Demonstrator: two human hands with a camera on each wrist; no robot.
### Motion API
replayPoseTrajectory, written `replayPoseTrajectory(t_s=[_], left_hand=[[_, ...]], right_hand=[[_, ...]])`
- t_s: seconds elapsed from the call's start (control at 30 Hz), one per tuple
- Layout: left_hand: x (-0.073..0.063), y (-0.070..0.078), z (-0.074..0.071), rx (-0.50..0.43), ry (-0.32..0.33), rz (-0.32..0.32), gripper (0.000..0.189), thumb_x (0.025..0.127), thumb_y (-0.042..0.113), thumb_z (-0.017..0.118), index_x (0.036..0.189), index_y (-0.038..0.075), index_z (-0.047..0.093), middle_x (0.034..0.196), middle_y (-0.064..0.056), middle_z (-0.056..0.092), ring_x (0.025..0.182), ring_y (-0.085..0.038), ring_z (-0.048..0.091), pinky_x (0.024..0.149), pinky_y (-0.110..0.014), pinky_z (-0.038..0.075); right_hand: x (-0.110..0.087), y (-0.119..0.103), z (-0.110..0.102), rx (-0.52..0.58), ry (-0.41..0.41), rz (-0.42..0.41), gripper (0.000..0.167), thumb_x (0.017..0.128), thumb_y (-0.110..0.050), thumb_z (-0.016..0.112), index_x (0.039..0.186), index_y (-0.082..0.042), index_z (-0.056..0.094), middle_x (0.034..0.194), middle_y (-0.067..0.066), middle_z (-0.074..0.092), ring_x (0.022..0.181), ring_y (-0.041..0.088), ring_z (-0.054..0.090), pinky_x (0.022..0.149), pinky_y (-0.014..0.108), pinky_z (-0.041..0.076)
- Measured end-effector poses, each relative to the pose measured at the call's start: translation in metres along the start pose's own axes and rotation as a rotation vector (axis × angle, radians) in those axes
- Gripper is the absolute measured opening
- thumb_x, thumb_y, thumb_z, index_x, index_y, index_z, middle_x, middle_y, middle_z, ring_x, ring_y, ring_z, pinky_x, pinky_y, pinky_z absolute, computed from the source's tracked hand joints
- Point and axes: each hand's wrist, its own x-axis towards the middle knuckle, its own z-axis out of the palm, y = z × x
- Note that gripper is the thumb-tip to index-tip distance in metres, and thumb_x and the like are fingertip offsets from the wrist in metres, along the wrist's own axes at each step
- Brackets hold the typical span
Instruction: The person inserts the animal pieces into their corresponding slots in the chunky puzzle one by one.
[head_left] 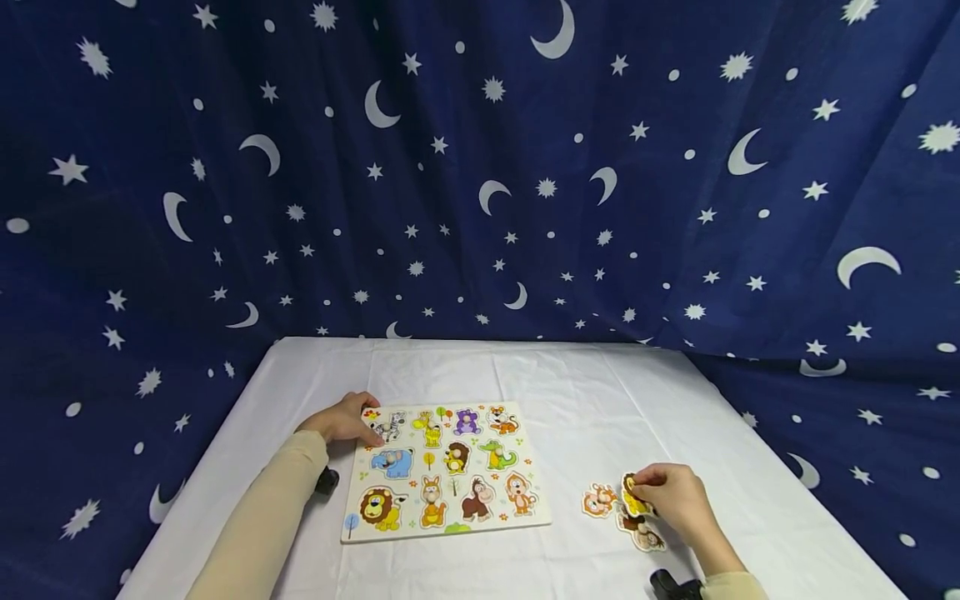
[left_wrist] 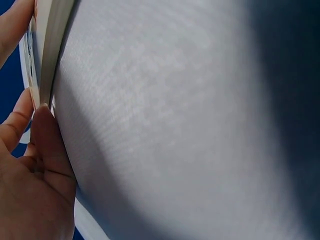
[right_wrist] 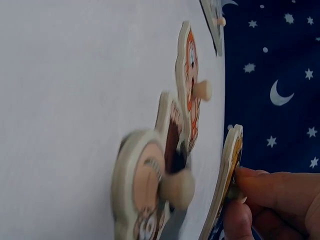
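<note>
My left hand (head_left: pixel 347 419) grips the upper left corner of a wooden animal puzzle board (head_left: pixel 442 533), its fingers bent at the edge. In the left wrist view, a fingertip presses the board's side (left_wrist: pixel 54 45). On the right, my right hand (head_left: pixel 678 496) pinches the small knob of a yellow and brown lion piece (head_left: pixel 632 497). The right wrist view has this lion piece (right_wrist: pixel 227 170) tilted on edge between thumb and finger. Right by it lie an orange monkey piece (head_left: pixel 599 500) and a brown monkey piece (head_left: pixel 643 535), knobs up.
A white cloth (head_left: pixel 480 375) covers the table. Behind it hangs a dark blue curtain (head_left: pixel 450 192) with moons and stars. Animal pictures such as an elephant (head_left: pixel 392 463) and a crocodile (head_left: pixel 498 456) show on the board. Black wrist devices (head_left: pixel 675 586) sit at both wrists.
</note>
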Motion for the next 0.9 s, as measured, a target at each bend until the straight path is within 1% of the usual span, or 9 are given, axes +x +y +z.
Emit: replayPoseTrajectory(t_s=[0.2,0.33,0.5,0.67,0.83,0.9], left_hand=[[-0.001,0.0,0.001,-0.006,0.011,0.02,0.072,0.066,0.02,0.092,0.125,0.004,0.054,0.13,-0.021,0.046,0.112,-0.033,0.048,0.109,-0.053,0.034],[-0.002,-0.001,0.002,-0.008,0.023,0.026,0.07,0.067,0.018,0.091,0.125,0.004,0.054,0.13,-0.02,0.046,0.11,-0.032,0.048,0.108,-0.053,0.035],[-0.004,0.002,0.002,-0.031,0.02,0.014,0.071,0.067,0.018,0.091,0.126,0.003,0.054,0.125,-0.019,0.046,0.106,-0.031,0.049,0.104,-0.05,0.037],[-0.006,0.003,0.003,-0.032,0.021,-0.006,0.072,0.067,0.019,0.091,0.126,0.004,0.054,0.125,-0.018,0.046,0.105,-0.03,0.049,0.103,-0.048,0.037],[-0.006,0.003,0.003,-0.036,0.025,-0.003,0.071,0.066,0.019,0.091,0.125,0.005,0.054,0.124,-0.018,0.047,0.105,-0.03,0.05,0.103,-0.049,0.037],[-0.005,0.003,0.002,-0.033,0.027,0.003,0.072,0.066,0.019,0.091,0.126,0.005,0.054,0.123,-0.018,0.047,0.104,-0.03,0.05,0.103,-0.049,0.037]], right_hand=[[-0.001,-0.01,0.008,0.061,-0.014,-0.007,0.007,0.076,-0.001,0.077,0.083,-0.002,0.075,0.08,0.007,0.075,0.067,0.009,0.062,0.06,0.022,0.048],[-0.001,-0.015,0.014,0.076,-0.017,-0.019,0.007,0.077,0.001,0.076,0.082,-0.002,0.075,0.083,0.008,0.075,0.066,0.008,0.062,0.06,0.022,0.048],[-0.001,-0.024,0.02,0.104,-0.024,-0.034,0.008,0.077,0.003,0.075,0.082,-0.004,0.075,0.085,0.01,0.076,0.067,0.009,0.063,0.057,0.022,0.048],[-0.001,-0.032,0.026,0.112,-0.037,-0.038,0.011,0.077,0.004,0.075,0.082,-0.005,0.076,0.084,0.007,0.075,0.07,0.01,0.063,0.06,0.022,0.049],[-0.002,-0.037,0.034,0.156,-0.045,-0.035,0.012,0.077,0.006,0.074,0.082,-0.004,0.075,0.085,0.008,0.075,0.072,0.01,0.065,0.062,0.021,0.05],[-0.002,-0.039,0.037,0.161,-0.041,-0.045,0.012,0.077,0.007,0.074,0.082,-0.004,0.075,0.085,0.009,0.075,0.072,0.011,0.064,0.06,0.022,0.05]])
